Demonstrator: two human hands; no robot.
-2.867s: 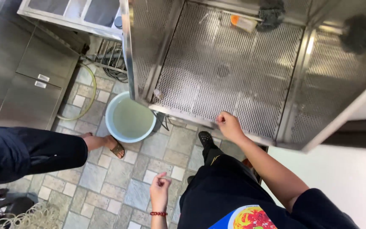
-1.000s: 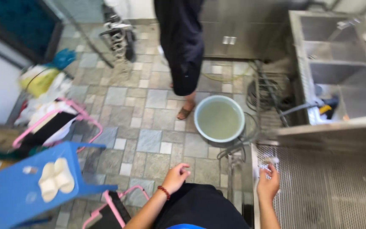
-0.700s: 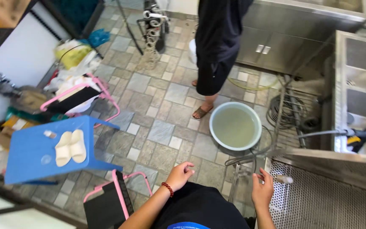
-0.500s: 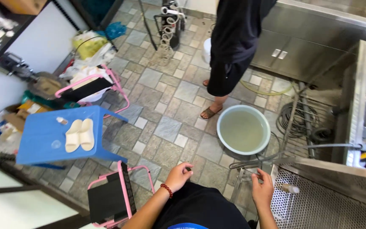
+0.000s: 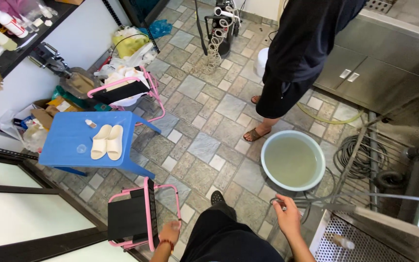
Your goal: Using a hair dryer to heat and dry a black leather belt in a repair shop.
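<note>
Two hands low in frame. Left hand (image 5: 169, 234) at 7 o'clock, fingers on the top edge of a folded pink chair (image 5: 136, 216); grip looks loosely curled on the frame, can't tell if it's truly clenched. Red band on that wrist. Blue table (image 5: 81, 140) at 9 o'clock carries a pair of cream slippers (image 5: 106, 141), side by side. Second pink chair (image 5: 122, 92) behind it at 10 o'clock, clutter heaped around it. Own shoe (image 5: 217, 197) on the tile floor (image 5: 204, 145) between the hands. Right hand (image 5: 287, 218) at 5 o'clock, grip pinched on a thin metal rod (image 5: 364, 196) running out to 3 o'clock. Basin (image 5: 293, 160) of murky water just above that hand, apart from it. Another person (image 5: 297, 53) in dark clothes stands at 1 o'clock, sandalled foot beside the basin rim. Coiled hose (image 5: 360, 157) right of the basin. Perforated steel tray (image 5: 364, 237) at 4 o'clock.
</note>
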